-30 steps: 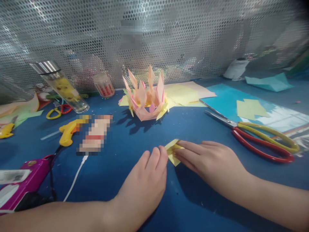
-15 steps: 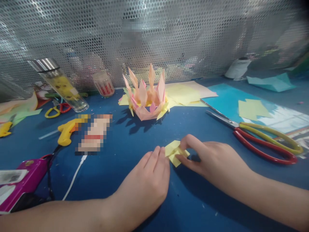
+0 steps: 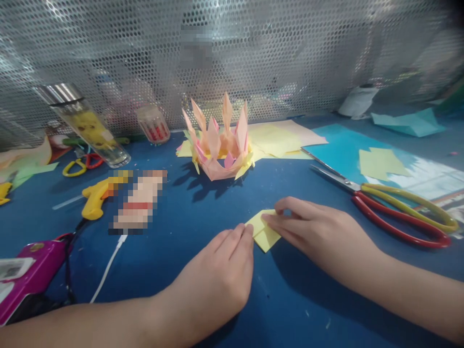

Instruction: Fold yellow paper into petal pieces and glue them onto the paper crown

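Observation:
A small folded piece of yellow paper (image 3: 266, 237) lies on the blue tabletop between my hands. The fingertips of my left hand (image 3: 224, 270) press together on its left corner. My right hand (image 3: 319, 232) pinches its upper right side, fingers closed over the edge and hiding that part. A crease runs across the paper, and its lower corner points toward me. Behind it stands a pink and yellow folded-paper crown (image 3: 221, 164) with tall pointed petals.
Large scissors (image 3: 351, 186) with red and yellow handles lie open at right beside a blue sheet (image 3: 333, 140). At left are a yellow glue gun (image 3: 94, 200), a purple box (image 3: 39, 266), a white cable (image 3: 108, 268) and a glass bottle (image 3: 92, 130). A perforated metal panel (image 3: 232, 53) stands behind.
My right fingers have straightened and pressed the raised flaps down, so the yellow paper now looks flatter. My left hand has barely moved. The view has shifted slightly.

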Available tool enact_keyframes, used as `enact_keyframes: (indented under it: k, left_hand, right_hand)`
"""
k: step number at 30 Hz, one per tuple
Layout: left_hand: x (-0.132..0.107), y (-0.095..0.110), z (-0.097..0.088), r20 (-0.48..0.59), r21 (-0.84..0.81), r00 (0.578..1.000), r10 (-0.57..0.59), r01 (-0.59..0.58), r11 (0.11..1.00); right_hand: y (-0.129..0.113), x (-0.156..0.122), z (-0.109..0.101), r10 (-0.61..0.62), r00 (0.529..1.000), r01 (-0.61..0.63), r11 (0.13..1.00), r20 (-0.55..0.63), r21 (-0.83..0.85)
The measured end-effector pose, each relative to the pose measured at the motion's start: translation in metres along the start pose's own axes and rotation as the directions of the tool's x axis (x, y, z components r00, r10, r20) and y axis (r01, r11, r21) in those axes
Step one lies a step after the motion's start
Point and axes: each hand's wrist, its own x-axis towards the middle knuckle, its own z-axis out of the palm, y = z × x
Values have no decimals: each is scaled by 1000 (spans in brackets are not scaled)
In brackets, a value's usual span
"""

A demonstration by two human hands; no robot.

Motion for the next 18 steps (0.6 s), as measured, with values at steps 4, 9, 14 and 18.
enact_keyframes:
  k: [4,9,14,18]
  left_hand:
    - [1,-1,0,-10,-39,1000,-17,17,999]
    - [5,-3,2,-58,-156,996,-72,62,986]
    - [6,-7,3,-32,-241,994,-102,91,966]
    - [5,-10,3,5,-277,994,-109,106,955]
  right_hand:
    - [-2,0,1,2,1000,-3,1000,12,24]
    - [-1,1,2,4,1000,-4,999,5,47]
    - [3,1,3,-51,997,44,993,63,111]
    - [6,4,2,-140,990,139,984,0,108]
